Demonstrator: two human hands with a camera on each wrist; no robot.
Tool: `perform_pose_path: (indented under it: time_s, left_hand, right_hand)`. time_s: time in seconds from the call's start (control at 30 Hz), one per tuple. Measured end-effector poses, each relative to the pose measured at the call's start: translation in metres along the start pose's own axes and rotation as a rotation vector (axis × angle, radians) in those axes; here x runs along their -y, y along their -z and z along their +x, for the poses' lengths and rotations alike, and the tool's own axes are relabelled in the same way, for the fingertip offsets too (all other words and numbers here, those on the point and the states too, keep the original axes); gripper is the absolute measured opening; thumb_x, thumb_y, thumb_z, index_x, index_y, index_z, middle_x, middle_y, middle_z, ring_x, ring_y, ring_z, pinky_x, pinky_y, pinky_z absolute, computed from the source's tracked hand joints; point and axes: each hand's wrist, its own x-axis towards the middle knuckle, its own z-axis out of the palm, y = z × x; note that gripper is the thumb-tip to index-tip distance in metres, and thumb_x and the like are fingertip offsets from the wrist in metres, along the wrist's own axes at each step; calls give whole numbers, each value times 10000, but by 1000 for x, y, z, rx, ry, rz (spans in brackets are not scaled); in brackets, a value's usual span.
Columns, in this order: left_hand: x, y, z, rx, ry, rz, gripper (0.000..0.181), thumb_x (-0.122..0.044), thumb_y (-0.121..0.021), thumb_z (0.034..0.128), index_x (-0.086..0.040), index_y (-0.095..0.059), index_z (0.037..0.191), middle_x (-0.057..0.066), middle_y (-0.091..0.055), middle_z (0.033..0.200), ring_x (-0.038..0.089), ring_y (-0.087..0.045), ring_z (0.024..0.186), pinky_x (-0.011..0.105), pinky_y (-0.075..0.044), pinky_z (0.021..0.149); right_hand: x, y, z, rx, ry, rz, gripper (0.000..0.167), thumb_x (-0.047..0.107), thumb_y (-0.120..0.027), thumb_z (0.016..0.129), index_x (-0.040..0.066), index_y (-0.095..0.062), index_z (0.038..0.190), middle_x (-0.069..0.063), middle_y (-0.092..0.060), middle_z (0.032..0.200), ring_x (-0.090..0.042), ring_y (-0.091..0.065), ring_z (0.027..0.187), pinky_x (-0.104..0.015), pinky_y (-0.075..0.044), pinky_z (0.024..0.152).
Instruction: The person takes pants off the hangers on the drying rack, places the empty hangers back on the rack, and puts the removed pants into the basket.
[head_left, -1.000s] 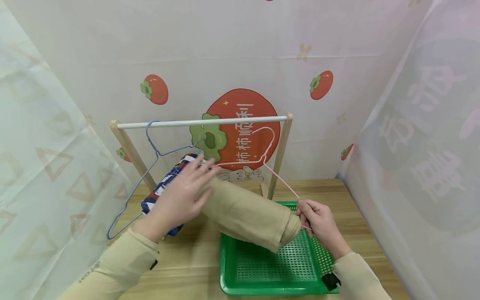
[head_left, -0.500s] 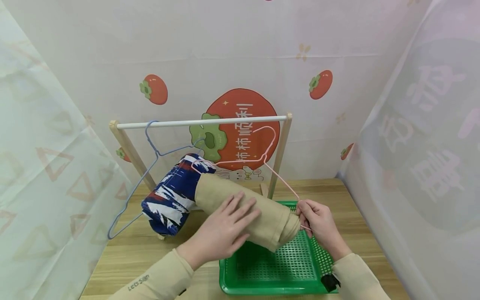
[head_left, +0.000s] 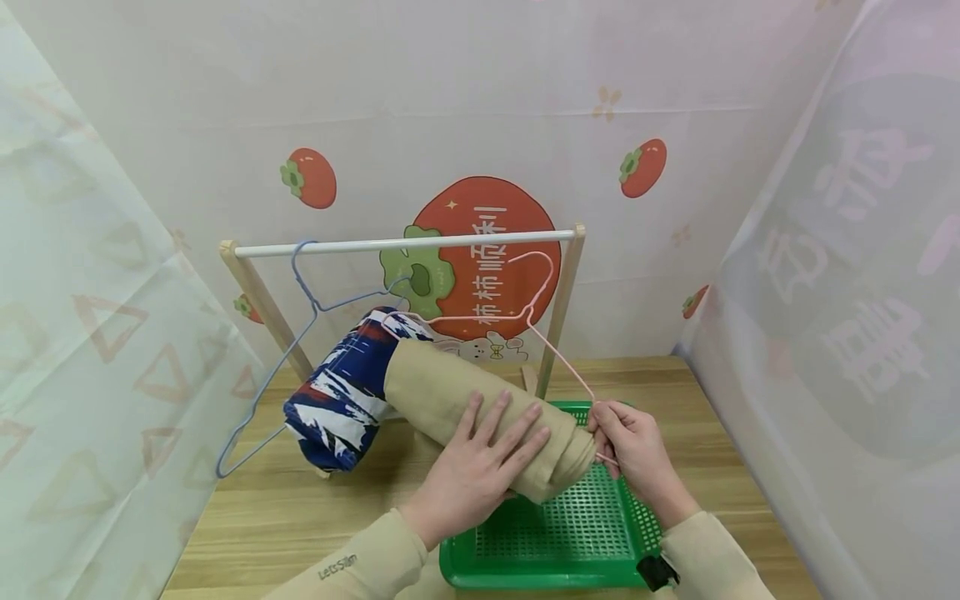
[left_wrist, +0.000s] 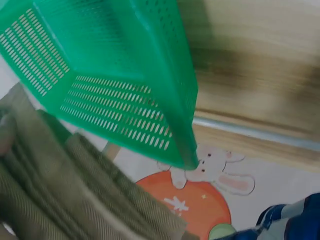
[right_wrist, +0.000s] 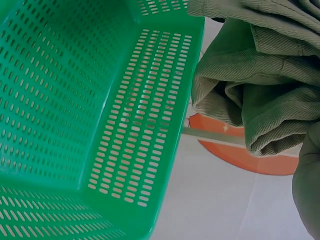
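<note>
Folded khaki trousers [head_left: 442, 379] drape over the lower bar of a pink wire hanger [head_left: 480, 317], above a green basket. My left hand [head_left: 468, 479] rests on the front of the cloth with its fingers spread and straight. At the hanger's right corner, my right hand [head_left: 633, 437] pinches the pink wire between thumb and fingers. The hanger's hook stands free, apart from the rack's rail. Layered folds of the trousers [right_wrist: 270, 85] show in the right wrist view. In the left wrist view the trousers [left_wrist: 75, 190] hang beside the basket.
A white rail [head_left: 360, 247] on wooden posts carries a blue hanger [head_left: 288, 354] with a blue, white and red patterned cloth [head_left: 341, 396]. The green basket [head_left: 555, 577] stands on the wooden table [head_left: 315, 517]. Printed sheets close the back and sides.
My left hand has moved right and down from over the patterned cloth onto the front of the trousers. My right hand keeps its pinch on the hanger, barely shifting left.
</note>
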Motion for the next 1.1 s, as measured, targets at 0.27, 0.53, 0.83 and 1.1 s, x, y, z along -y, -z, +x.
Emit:
perform_pose_path:
  time_s: [0.27,0.53,0.83,1.1]
  left_hand:
    - [0,-17,1,-110,-6,84,792,-141,-621,923,-177,-266,1630,139,-248,1676,490,-223,1513,761,-210,1149]
    - [2,-23,7,-228,-40,131,601,-177,-445,1025,-166,-312,1611,136,-350,1624,458,-340,1468,772,-293,1093]
    - [-12,-20,14,-123,44,17,1135,-733,-668,815,-30,-260,1607,187,-217,1677,481,-221,1516,770,-171,1150]
    - [-28,-20,30,-164,193,8,1243,-733,-757,752,31,-248,1590,211,-184,1681,506,-194,1517,747,-194,1162]
  right_hand:
    - [1,-7,-3,5,-26,23,450,295,-525,1089,-94,-570,867,-30,-549,535,-72,-405,310,-331,-344,263]
    - [5,-12,-6,-1,-53,43,436,307,-534,1085,-68,-569,865,-30,-545,533,-70,-419,316,-292,-364,268]
    - [17,-24,-8,-77,-103,2,469,363,-556,1068,-56,-593,862,-42,-556,548,-93,-429,333,-295,-388,286]
    - [19,-39,-8,-158,-89,-15,479,375,-540,1072,-51,-607,862,-81,-561,546,-131,-429,318,-303,-398,294]
